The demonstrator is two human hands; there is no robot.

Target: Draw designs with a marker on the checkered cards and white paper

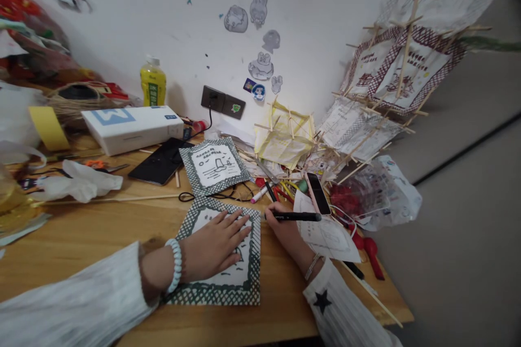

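Observation:
My left hand point(215, 244) lies flat, fingers spread, across a sheet of paper point(254, 276) with a dark green cross-hatched border. It covers much of the drawing inside. Just right of the sheet's edge, my right hand point(285, 230) grips a black marker pen point(299, 217), which lies nearly level with its tip end toward the sheet. A second bordered sheet point(215, 165), with lettering and a line drawing, lies above the first. Partly under my right forearm is a loose paper with faint drawings point(325, 233).
A phone point(318, 193) and scattered markers point(260, 193) lie beyond my right hand. Stick-framed paper lanterns point(285, 133) rise at the back right. On the left stand a white box point(134, 127), a yellow bottle point(153, 81) and a black tablet-like device point(158, 161). A thin stick point(374, 295) crosses the right corner.

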